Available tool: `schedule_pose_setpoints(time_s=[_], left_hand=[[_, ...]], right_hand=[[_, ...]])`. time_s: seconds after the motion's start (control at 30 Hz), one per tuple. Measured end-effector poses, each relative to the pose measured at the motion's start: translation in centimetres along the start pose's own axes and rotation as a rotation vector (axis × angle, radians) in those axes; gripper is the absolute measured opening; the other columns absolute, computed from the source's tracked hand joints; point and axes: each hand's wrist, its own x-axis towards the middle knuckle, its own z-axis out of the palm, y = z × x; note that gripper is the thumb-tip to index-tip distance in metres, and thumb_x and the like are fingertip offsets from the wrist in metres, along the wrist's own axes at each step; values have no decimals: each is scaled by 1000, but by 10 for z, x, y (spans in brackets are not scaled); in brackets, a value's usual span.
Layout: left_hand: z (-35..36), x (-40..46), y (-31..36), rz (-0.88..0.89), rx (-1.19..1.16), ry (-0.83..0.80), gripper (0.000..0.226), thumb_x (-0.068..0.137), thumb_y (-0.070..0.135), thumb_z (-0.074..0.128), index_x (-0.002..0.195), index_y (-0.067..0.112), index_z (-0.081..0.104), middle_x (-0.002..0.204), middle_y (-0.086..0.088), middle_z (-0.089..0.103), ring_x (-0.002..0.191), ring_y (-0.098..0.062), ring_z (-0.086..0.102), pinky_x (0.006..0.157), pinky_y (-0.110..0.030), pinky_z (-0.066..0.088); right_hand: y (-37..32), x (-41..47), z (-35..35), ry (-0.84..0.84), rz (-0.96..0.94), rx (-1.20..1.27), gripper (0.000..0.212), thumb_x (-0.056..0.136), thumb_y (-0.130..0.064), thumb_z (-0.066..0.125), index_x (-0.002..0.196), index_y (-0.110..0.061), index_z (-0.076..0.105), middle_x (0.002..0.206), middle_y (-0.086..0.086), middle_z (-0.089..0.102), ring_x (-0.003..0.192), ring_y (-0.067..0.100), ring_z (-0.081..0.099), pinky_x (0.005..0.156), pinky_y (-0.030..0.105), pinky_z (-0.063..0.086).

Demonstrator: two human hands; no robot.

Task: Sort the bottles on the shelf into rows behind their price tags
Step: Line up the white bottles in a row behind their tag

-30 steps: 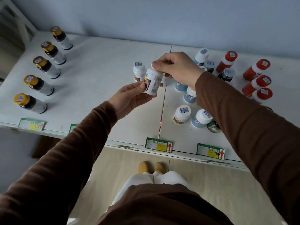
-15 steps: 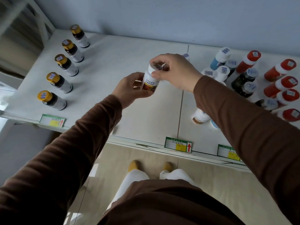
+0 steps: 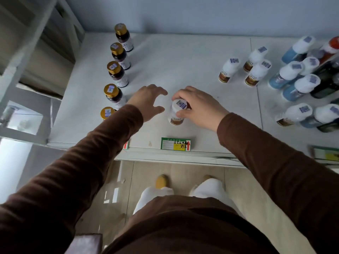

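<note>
- Setting the white-capped bottle [image 3: 177, 111] down squarely is the job in hand, as I judge it: in the head view it stands upright on the shelf [image 3: 183, 57], just behind the green price tag [image 3: 175, 143].
- Best to keep it straight behind that tag, its label toward the shelf edge, and let go only once the base sits flat, so the row to follow has a true start.
- Right hand [image 3: 199, 107] grasps the bottle from above and the right, fingers wrapped about its cap.
- Left hand [image 3: 148, 101] is spread and holding nothing, just left of the bottle and apart from it.
- Three like bottles [image 3: 244, 69] wait well apart at the back right; these probably belong behind it.
- Gold-capped bottles [image 3: 117, 70] already stand in a row on the left, near the left hand.
</note>
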Motion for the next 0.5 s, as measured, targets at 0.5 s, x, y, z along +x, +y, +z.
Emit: schedule_pose_setpoints(time_s=[0.5], left_hand=[[10,11,-13,33,-37,-37,48,84,29,68,129,24,54,126,-4,56,114,-25,52,95,-35,40]], right_hand=[[-8,-3,23,-56,38,-98,42,84,-29,69,123,-22,55,116,0,49,105,21,51,78,29,37]])
